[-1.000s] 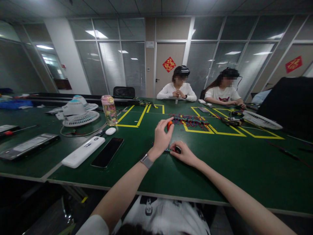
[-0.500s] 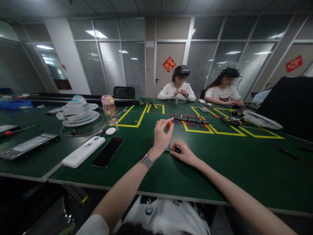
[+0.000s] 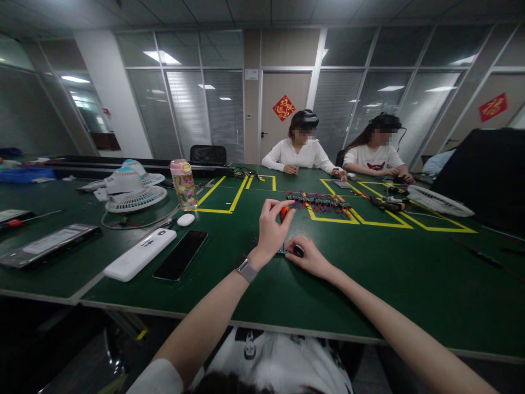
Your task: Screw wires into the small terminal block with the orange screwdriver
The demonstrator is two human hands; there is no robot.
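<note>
Screwdriver (image 3: 285, 212) stands nearly straight up, its orange top held by the left hand (image 3: 272, 225). Its thin end points down at the small board (image 3: 281, 252) on the green table (image 3: 410, 284). The right hand (image 3: 310, 258), nearer the board, pinches its right end.

Tabletop (image 3: 394, 284): dark green. Tape (image 3: 239, 194): yellow. Tool handle (image 3: 284, 212) — orange. Wire bundle (image 3: 320, 206): red, blue. 2 signs (image 3: 284, 108) — red, gold-lettered. Phone (image 3: 181, 255): black. Power bank (image 3: 141, 255): white.
</note>
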